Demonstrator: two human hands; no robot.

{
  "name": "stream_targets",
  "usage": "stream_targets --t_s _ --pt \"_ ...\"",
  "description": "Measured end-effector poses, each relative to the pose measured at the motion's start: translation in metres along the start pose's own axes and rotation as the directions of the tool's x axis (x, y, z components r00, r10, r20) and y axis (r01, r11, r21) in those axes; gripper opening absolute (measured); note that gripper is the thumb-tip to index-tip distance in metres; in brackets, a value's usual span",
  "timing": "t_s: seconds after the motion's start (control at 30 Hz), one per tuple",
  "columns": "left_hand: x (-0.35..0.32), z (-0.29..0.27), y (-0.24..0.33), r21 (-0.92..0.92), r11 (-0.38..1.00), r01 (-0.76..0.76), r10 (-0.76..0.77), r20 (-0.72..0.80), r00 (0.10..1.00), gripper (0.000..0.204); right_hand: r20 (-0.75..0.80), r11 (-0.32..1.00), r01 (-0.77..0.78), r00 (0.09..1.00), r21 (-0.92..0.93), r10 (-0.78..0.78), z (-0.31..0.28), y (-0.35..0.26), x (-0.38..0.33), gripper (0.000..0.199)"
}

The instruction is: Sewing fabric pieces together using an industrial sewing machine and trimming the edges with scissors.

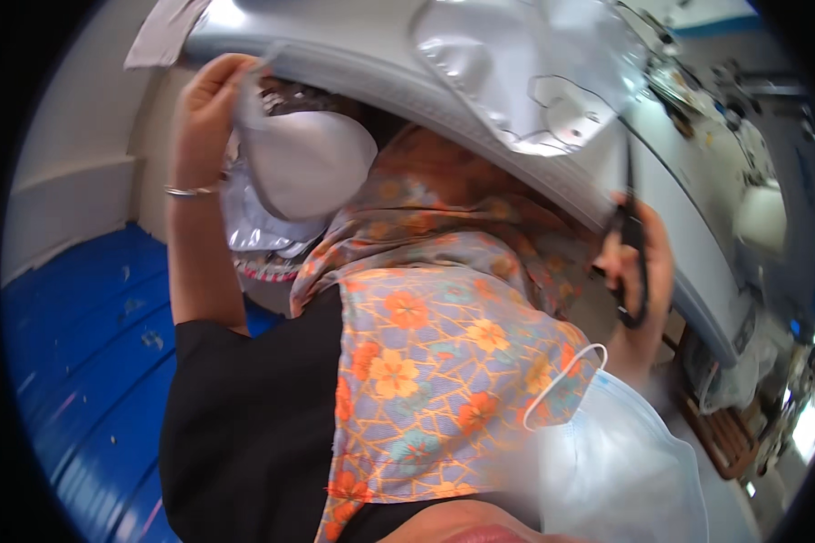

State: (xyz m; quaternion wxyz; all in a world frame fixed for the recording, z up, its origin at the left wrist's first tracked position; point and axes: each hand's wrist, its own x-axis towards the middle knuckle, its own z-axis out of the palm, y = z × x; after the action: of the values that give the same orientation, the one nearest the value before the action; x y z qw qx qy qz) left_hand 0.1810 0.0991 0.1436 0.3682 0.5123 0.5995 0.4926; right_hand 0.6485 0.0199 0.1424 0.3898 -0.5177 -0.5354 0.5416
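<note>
At the left of the table edge, my left hand [213, 95] is raised, its fingers closed on the top of a pale grey-white bra piece [308, 158]. The piece has a rounded cup and a grey band along its side, and it hangs in front of the table edge, slightly blurred. On the right, my right hand [647, 253] is wrapped around black-handled scissors [632, 240] with the blades pointing up, away from me. Near the scissors' tips, a shiny whitish plastic sheet [516, 72] lies on the table with a loose dark thread on it.
The grey table [335, 45] runs across the top and down the right. Below the left hand, another shiny plastic piece [263, 217] sits by my lap. A floral apron [435, 362] covers me, and a light-blue face mask [616, 462] hangs at lower right. Blue flooring [91, 380] lies left.
</note>
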Motion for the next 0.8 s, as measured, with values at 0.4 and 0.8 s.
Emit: stream_targets --t_s 0.4,0.8 --pt "0.001 -0.043 -0.133 0.869 0.390 -0.303 -0.100 0.367 0.925 0.020 -0.291 0.988 0.018 0.955 -0.154 -0.063 -0.079 0.007 -0.023 0.061" --pt "-0.073 -0.045 -0.359 0.942 0.291 0.165 -0.021 -0.166 0.986 0.060 -0.576 0.732 -0.345 0.814 -0.587 -0.078 -0.138 0.028 -0.040 0.045"
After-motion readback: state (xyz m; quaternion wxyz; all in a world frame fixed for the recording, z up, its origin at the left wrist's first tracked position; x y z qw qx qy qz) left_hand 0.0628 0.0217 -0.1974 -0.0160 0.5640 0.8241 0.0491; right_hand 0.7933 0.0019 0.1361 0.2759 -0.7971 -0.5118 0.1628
